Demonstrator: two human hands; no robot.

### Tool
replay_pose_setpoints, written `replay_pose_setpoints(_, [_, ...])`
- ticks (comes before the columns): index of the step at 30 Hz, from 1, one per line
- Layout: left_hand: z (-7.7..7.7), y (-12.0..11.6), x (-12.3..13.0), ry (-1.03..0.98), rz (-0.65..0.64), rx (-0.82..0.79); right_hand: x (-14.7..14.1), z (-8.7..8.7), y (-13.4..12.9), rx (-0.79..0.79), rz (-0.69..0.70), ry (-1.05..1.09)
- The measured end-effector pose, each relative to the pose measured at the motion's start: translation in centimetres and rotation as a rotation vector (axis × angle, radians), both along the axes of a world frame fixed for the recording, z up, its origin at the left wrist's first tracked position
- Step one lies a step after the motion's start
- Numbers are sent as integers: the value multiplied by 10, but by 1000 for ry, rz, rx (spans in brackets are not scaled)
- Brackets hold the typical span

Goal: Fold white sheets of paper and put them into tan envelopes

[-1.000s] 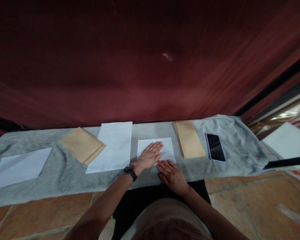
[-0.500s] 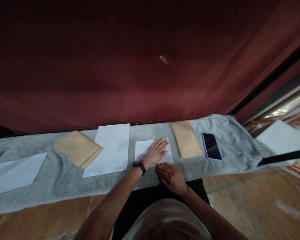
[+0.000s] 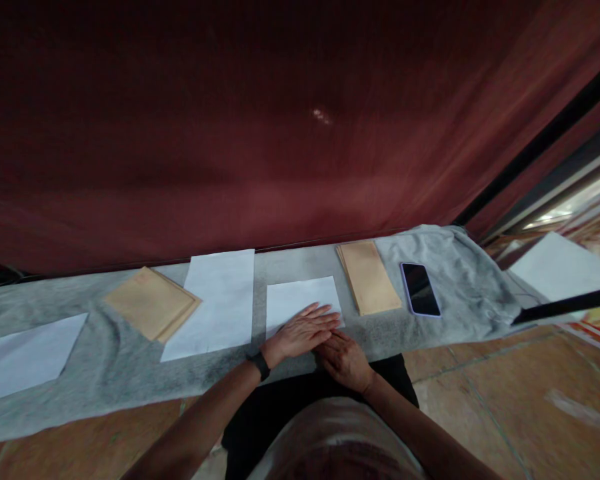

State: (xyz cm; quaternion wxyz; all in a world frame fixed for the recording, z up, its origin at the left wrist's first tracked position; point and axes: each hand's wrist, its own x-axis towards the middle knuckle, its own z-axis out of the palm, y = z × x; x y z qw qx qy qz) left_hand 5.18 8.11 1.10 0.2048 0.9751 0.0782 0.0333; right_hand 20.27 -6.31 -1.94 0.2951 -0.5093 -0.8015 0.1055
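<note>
My left hand [image 3: 305, 331], with a black band on its wrist, lies flat over the near edge of a white sheet of paper [image 3: 300, 293]. Its fingers are stretched out toward the right and hold nothing. Close beside it, my right hand [image 3: 344, 360] rests at the front edge of the cloth, its fingers extended and partly covered by the left fingertips. The sheet's near edge is mostly hidden under the hands. Just right of the sheet lies a stack of brown envelopes [image 3: 370, 277].
A grey cloth [image 3: 100, 360] covers the narrow table. Left are a larger white paper stack [image 3: 225, 300], more brown envelopes [image 3: 150, 303] overlapping it, and another white sheet [image 3: 30, 353]. A phone [image 3: 421, 290] lies right. A dark red panel [image 3: 280, 133] rises behind.
My left hand has slid from the middle of the sheet toward its near edge, turning its fingers rightward to meet my right hand. The right hand has stayed in nearly the same place.
</note>
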Motion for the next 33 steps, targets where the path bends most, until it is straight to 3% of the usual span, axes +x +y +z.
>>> replay_pose_setpoints(5, [0, 0, -1, 0, 13, 7, 0, -4, 0, 15, -20, 5])
replay_pose_setpoints(20, [-22, 23, 32, 12, 256, 208, 3, -2, -2, 36, -16, 26])
replay_pose_setpoints(26, [-26, 30, 37, 35, 334, 249, 0, -10, -5, 59, -233, -42])
replay_pose_setpoints(33, [-30, 29, 33, 40, 463, 261, -1, -6, -9, 67, -403, -205])
